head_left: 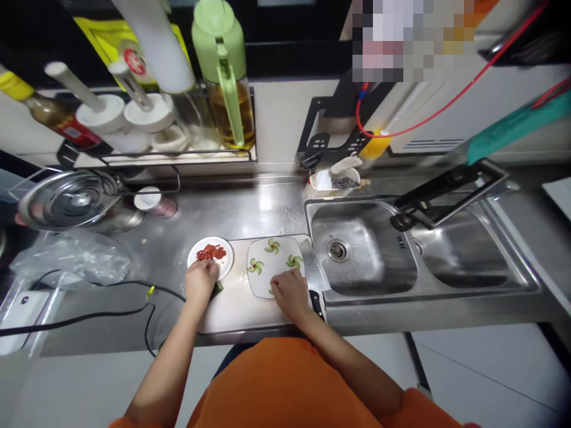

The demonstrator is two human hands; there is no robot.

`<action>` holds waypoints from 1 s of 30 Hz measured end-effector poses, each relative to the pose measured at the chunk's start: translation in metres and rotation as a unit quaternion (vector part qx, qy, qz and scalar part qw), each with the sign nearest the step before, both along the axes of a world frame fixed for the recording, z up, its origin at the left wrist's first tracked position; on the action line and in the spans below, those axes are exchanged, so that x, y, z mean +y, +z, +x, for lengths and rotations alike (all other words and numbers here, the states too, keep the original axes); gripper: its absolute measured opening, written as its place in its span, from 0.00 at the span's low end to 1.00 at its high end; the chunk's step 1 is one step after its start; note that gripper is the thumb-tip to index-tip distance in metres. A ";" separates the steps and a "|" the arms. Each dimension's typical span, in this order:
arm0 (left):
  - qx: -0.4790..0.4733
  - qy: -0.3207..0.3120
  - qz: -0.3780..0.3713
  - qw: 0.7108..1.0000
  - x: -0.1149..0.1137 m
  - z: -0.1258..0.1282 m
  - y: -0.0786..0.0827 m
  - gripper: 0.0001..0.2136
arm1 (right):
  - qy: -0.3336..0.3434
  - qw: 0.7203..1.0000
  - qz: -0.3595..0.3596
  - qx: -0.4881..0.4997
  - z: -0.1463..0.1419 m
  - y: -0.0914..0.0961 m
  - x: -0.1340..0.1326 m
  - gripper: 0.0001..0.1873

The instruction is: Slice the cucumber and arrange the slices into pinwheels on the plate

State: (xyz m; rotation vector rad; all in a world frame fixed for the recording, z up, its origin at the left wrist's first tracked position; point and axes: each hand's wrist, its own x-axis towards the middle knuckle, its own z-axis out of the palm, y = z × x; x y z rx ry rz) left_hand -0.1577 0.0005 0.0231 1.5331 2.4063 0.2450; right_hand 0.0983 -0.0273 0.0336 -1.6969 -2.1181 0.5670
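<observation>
My left hand (200,280) is at the near edge of a small round white plate (228,266). Its fingers are pinched together beside a heap of chopped red pieces (213,252); what they hold, if anything, is too small to see. Fanned green slices with red centres, such as this cluster (272,245), lie on a squarish white plate (275,274). Over that plate's near right corner, my right hand (289,291) has its fingers drawn together and partly covers another green cluster. Both plates rest on a light cutting board (241,312). A dark green piece (217,288) shows beside my left hand.
A knife with a black handle (316,303) lies along the board's right side, against the double sink (366,288). Black cables (111,285) and a clear plastic bag (74,258) lie to the left. Behind stands a rack (214,153) with bottles and jars.
</observation>
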 end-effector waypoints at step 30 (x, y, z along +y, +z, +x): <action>-0.205 -0.310 0.137 0.918 -0.040 0.078 0.004 0.07 | 0.013 0.997 -0.061 0.043 0.030 0.007 0.009 0.09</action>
